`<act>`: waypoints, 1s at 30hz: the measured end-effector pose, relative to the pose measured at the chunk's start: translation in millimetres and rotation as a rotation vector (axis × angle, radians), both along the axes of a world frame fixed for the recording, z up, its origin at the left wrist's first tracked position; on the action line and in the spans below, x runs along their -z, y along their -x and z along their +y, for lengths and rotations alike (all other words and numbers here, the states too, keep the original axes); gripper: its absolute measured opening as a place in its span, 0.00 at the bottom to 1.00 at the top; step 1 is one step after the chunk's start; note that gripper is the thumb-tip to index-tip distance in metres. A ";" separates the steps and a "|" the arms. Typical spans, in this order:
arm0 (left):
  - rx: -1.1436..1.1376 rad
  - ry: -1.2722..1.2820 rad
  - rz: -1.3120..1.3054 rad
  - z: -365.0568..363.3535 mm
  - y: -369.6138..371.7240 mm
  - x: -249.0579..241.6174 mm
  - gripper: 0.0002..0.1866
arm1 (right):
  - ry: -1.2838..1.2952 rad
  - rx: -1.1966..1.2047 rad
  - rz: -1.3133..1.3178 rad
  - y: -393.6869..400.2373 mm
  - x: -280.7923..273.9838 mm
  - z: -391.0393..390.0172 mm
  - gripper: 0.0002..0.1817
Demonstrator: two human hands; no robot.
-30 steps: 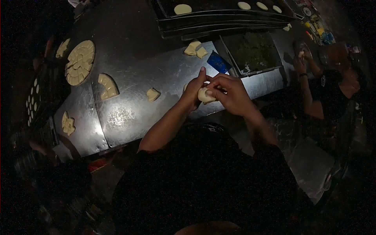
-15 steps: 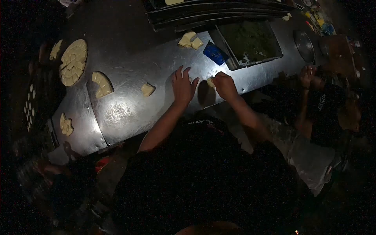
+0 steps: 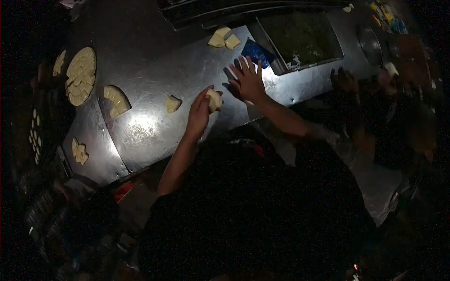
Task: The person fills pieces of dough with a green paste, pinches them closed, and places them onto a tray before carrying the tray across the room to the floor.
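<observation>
My left hand [image 3: 200,112] is closed round a pale lump of dough [image 3: 214,100], held above the metal table. To its right, my right hand [image 3: 249,83] is spread with the fingers apart, its fingertips close to a flat blue piece [image 3: 258,53]. A small pale bit [image 3: 249,102] shows at the heel of that hand. Left of my left hand, a single dough piece [image 3: 173,104] lies on the table. Several cut dough pieces [image 3: 218,38] sit together beyond my hands.
A rectangular tray [image 3: 311,74] of dark greenish filling stands at the back right. Further left lie a scored dough round [image 3: 81,77], a curved dough section [image 3: 116,101] and more pieces [image 3: 79,151]. People work in shadow at both sides; a round pan [image 3: 370,46] sits right.
My left hand, open before, is now closed round a dough lump. My right hand has opened from a closed grip on dough and moved slightly left and away from me.
</observation>
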State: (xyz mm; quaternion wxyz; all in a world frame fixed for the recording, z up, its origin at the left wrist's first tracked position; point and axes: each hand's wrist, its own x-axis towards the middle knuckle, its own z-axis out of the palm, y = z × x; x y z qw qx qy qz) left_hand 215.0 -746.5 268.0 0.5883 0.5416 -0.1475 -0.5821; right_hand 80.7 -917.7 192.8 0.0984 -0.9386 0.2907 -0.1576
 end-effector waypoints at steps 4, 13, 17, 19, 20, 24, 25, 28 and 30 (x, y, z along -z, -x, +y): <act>-0.036 0.053 -0.051 8.4 -2.4 -33.2 0.26 | -0.345 -0.020 -0.057 10.5 30.0 -9.4 0.35; -0.082 0.209 0.083 -5.7 -34.0 -45.9 0.32 | -0.876 -0.201 0.439 54.2 -25.8 -21.7 0.22; -0.088 0.296 0.079 -30.5 -46.3 -48.4 0.32 | -0.948 -0.259 0.176 -15.8 -167.5 -66.0 0.17; -0.114 0.338 0.082 -45.5 -51.9 -53.0 0.28 | -0.569 -0.225 -0.069 -48.3 -221.2 -101.2 0.16; -0.141 0.376 0.090 -52.5 -55.2 -54.9 0.24 | -0.337 -0.177 -0.207 -65.3 -237.1 -121.2 0.16; -0.100 0.426 0.015 -73.1 -70.8 -58.1 0.29 | -0.160 0.041 0.021 -125.7 -223.5 -205.8 0.15; -0.100 0.423 0.016 -74.7 -73.2 -60.0 0.29 | -0.298 0.112 0.442 -134.8 -221.8 -211.1 0.16; -0.141 0.488 -0.018 -81.0 -82.2 -67.9 0.31 | 0.149 -0.109 -0.052 -121.0 -220.7 -166.2 0.18; -0.265 0.510 0.024 -82.3 -78.5 -75.2 0.34 | -0.309 -0.157 -0.374 -112.8 -227.4 -103.0 0.19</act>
